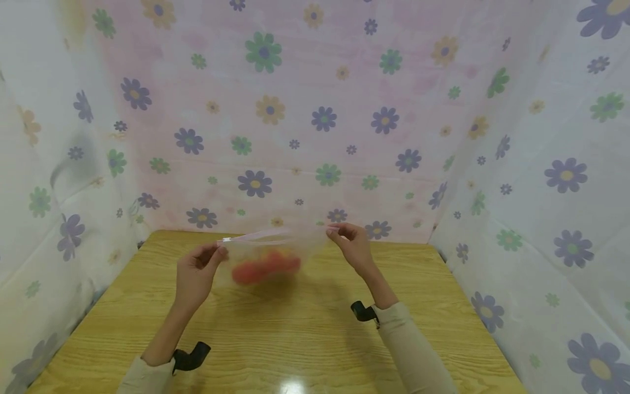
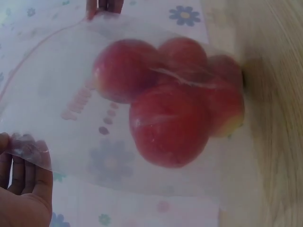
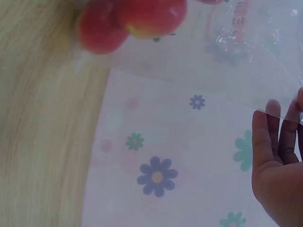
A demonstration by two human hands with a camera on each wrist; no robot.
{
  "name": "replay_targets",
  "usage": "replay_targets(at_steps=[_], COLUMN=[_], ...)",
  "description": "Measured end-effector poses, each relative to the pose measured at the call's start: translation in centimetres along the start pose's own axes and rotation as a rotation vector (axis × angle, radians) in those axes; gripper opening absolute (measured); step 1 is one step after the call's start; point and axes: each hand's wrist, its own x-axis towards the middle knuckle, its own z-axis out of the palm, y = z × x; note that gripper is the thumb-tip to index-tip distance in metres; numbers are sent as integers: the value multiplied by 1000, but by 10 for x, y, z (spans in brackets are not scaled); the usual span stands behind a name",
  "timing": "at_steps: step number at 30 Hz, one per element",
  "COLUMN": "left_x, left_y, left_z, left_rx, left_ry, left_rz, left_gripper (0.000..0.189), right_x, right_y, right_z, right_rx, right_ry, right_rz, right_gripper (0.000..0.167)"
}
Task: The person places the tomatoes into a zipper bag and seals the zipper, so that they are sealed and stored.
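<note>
A translucent zip bag point(image 1: 315, 243) with a slider hangs stretched between my two hands over the table. Inside it, several red, yellow-tinged, apple-like fruits point(image 2: 170, 125) are bunched at the bottom. My left hand point(image 1: 194, 276) pinches the bag's upper left corner, right beside the white slider point(image 1: 226, 239). The opposite upper corner is pinched between the thumb and fingers of my right hand point(image 1: 355, 249). Between the hands, the two edges of the bag's mouth point(image 1: 266, 235) stand slightly apart. Red print point(image 2: 78, 101) shows on the bag's side in the left wrist view.
Beneath the bag is a wood-grain table point(image 1: 295, 339). Flower-patterned cloth point(image 1: 295, 82) walls it in at the back and on both sides. A black wrist camera point(image 1: 192, 357) sits at the left cuff, and another black camera point(image 1: 363, 311) at the right cuff.
</note>
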Motion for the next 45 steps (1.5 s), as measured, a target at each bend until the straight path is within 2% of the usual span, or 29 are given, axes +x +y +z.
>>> replay_targets(at_steps=[2,6,11,17,21,26,37,45], left_x=[4,11,16,16,16,18,20,22], left_y=[-1,-2,-5,-5,-2,2,1,0], left_z=[0,3,9,16,21,24,19,19], left_rx=[6,-45,-142,-196,-215,-228,-229,-243], left_ry=[8,11,18,18,25,41,85,90], left_rz=[-32,-53,-33,-41,-66,-64,-48,-30], left_gripper=[14,19,17,16,18,19,17,18], right_x=[1,3,1,-3,-4,-7,-12,-13], right_y=[-1,-7,-11,-11,-10,-11,-10,-12], right_z=[-2,-6,-8,-9,-7,-5,-7,-7], right_rx=[22,92,166,162,177,191,188,193], right_ry=[6,26,43,35,39,58,61,83], right_rz=[9,12,9,27,19,11,-12,-16], right_gripper=[19,21,24,27,27,26,27,25])
